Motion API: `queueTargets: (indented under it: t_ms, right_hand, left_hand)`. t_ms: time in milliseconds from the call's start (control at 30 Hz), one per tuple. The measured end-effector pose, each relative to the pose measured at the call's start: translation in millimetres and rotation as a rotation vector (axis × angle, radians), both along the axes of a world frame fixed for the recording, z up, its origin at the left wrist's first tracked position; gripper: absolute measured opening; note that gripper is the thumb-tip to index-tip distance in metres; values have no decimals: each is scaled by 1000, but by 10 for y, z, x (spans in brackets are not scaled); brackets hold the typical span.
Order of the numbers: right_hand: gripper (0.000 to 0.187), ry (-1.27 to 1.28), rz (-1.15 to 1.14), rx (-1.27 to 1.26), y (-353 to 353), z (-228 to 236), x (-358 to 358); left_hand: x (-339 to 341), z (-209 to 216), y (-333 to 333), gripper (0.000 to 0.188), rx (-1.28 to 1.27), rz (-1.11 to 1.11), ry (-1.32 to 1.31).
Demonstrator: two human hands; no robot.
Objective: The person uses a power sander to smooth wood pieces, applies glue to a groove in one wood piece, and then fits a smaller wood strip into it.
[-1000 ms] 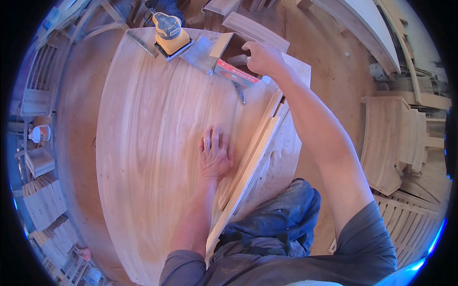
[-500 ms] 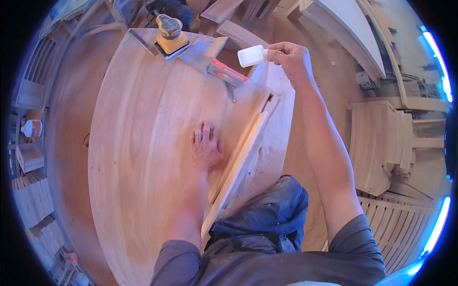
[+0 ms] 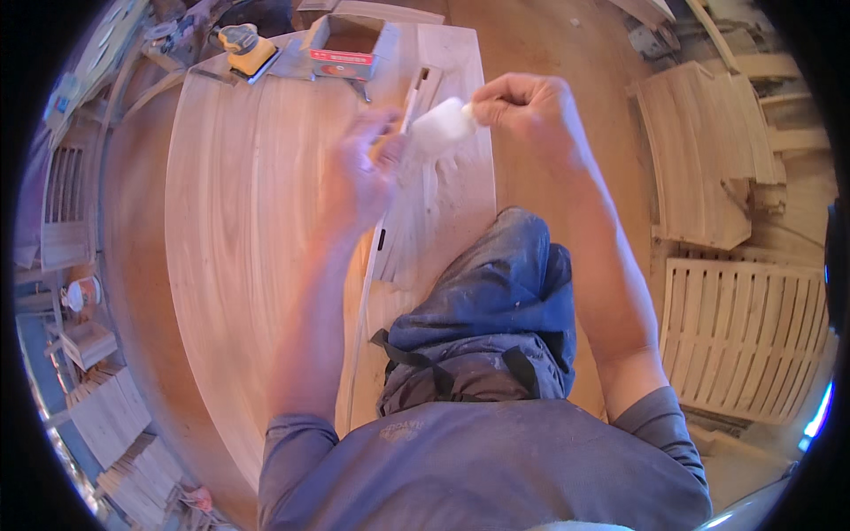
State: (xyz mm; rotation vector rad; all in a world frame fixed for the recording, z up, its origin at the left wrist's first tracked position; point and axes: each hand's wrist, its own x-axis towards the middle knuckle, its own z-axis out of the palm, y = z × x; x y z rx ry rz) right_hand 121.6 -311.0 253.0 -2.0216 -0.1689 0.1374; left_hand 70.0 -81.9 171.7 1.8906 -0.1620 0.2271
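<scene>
My right hand (image 3: 527, 106) pinches the narrow end of a small white flat bottle (image 3: 439, 128), held tilted in the air over the right side of a wooden panel (image 3: 248, 239). My left hand (image 3: 365, 168), blurred by motion, is raised beside the bottle's wide end. Its fingers look apart with nothing seen in them; whether they touch the bottle is unclear. Below both hands lies a long narrow wooden strip (image 3: 376, 239) with slots cut in it. The panel's surface to its right is dusty with shavings.
A yellow and black sander (image 3: 248, 51) sits at the panel's far left corner. Beside it stands an open cardboard box (image 3: 343, 62) with a red label. Slatted wooden frame (image 3: 735, 336) and stacked boards (image 3: 695, 150) lie to the right. Small wooden box (image 3: 88, 343) stands at the left.
My left hand has lifted off the panel and moved up towards the bottle. My right hand has brought the bottle lower and nearer the left hand. The view has shifted.
</scene>
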Motion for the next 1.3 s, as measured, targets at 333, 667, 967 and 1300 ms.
queueTargets:
  t_ms: [333, 667, 967, 1300]
  right_hand:
    - [37, 155, -31, 438, -313, -230, -1008]
    - [24, 1, -232, 657, -275, -134, -1548]
    - [23, -57, -278, 720, -795, 190, -1966]
    - [31, 32, -253, 966, -941, 286, -2218]
  left_hand:
    - [-477, 265, -777, 54, -587, -111, 356]
    - [-659, 788, -1226, 52, -639, -122, 255]
    - [-564, 1726, -1310, 55, -472, -422, 197]
    - [-810, 1617, -1500, 63, -309, -552, 186]
